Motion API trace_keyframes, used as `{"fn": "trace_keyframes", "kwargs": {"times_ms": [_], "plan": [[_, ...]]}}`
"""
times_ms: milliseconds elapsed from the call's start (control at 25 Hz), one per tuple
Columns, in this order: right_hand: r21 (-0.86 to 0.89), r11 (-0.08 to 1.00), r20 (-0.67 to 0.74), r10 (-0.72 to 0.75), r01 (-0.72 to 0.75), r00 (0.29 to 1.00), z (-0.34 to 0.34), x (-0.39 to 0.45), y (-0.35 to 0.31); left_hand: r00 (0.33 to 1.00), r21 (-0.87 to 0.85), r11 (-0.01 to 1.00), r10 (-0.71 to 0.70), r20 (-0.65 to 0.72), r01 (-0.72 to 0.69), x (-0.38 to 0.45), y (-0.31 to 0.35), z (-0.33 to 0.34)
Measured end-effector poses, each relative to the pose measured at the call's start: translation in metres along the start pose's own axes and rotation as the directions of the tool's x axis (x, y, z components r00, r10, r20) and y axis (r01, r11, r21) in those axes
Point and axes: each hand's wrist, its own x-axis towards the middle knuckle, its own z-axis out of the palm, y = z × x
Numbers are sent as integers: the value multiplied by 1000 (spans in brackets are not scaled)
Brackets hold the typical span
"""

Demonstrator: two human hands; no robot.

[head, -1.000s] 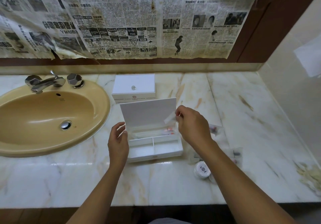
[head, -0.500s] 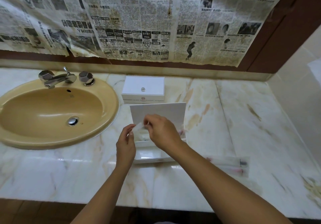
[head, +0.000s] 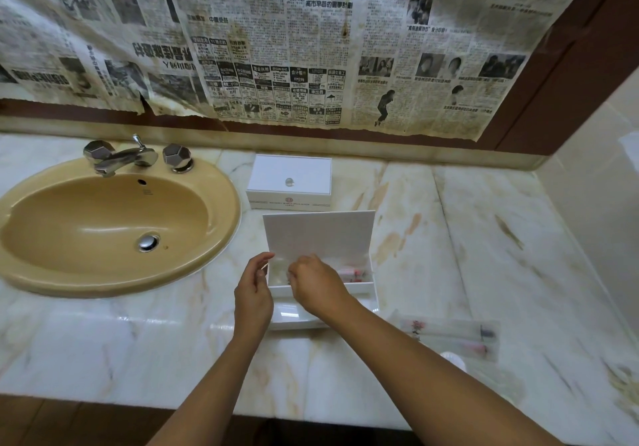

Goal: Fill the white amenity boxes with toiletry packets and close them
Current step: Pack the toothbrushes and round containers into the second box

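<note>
An open white amenity box (head: pixel 363 295) stands on the marble counter, its lid (head: pixel 320 234) upright at the back. A clear packet with pink items (head: pixel 352 271) lies in its rear compartment. My right hand (head: pixel 316 284) is over the box's left part, fingers curled and pinching the clear packet's left end. My left hand (head: pixel 254 290) rests beside the box's left wall, fingers loosely spread. A second white amenity box (head: pixel 290 182), closed, sits behind the open one.
More clear toiletry packets (head: pixel 456 338) and a small white round item (head: pixel 454 359) lie on the counter to the right. A tan sink (head: pixel 103 227) with chrome taps (head: pixel 135 156) fills the left. Newspaper covers the wall behind.
My right hand moved from the box's right side to its left, lowering the clear packet into the rear compartment. The camera view shifted right and closer.
</note>
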Motion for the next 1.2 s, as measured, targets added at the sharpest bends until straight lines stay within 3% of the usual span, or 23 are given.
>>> {"fn": "trace_keyframes", "kwargs": {"times_ms": [80,200,320,480,640,760,880,1000,1200], "plan": [[-29,1000,34,12,-11,999,-6,-4,-3,1000,7,1000,-3,-5,3,0,1,0],[-134,991,-44,26,-31,999,-21,-10,-3,1000,5,1000,6,2,-6,-1,3,0],[-165,976,-21,143,-144,990,-29,-16,10,1000,-28,1000,-10,23,11,-2,6,-1],[-74,972,158,231,-222,960,-21,-16,26,999,-33,999,-22,32,23,-1,7,1],[75,963,176,242,-258,954,-18,-11,35,1000,-20,1000,-13,26,14,0,7,2],[83,965,190,228,-247,955,-21,-14,42,1000,-4,1000,-16,25,16,-2,6,2],[181,959,131,198,-220,971,-27,-22,46,999,5,1000,-26,33,26,-3,5,2],[279,948,-19,161,-150,987,-42,-34,49,999,16,1000,-25,38,24,-4,6,3],[274,943,-137,233,-189,963,-70,-66,78,999,31,1000,-5,47,3,-5,7,2]]}}
